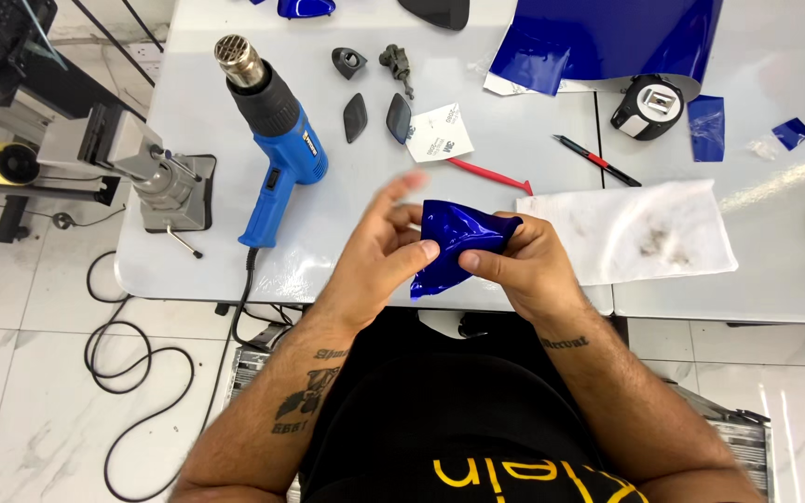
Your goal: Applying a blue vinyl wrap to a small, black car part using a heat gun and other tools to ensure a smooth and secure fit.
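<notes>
1. While both hands meet just above the near edge of the white bench [197, 121], a crumpled piece of glossy blue film [458, 244] sits between them, held off the surface.
2. Its long axis runs from upper right, by the right hand [524, 265], down to lower left, where its loose end hangs below the left thumb.
3. That right hand is clamped on the film's upper right end, thumb pressing from below.
4. On the other side, the left hand [379, 251] touches the film with its thumb tip only; its fingers are spread apart and blurred, so it is not closed on anything.
5. So the film lies to the right of the left hand and to the left of the right one, which has the firmer hold.
6. Further back lie a blue heat gun [277, 154] towards the left edge and a soiled white cloth [635, 233] just beside the right hand.
</notes>
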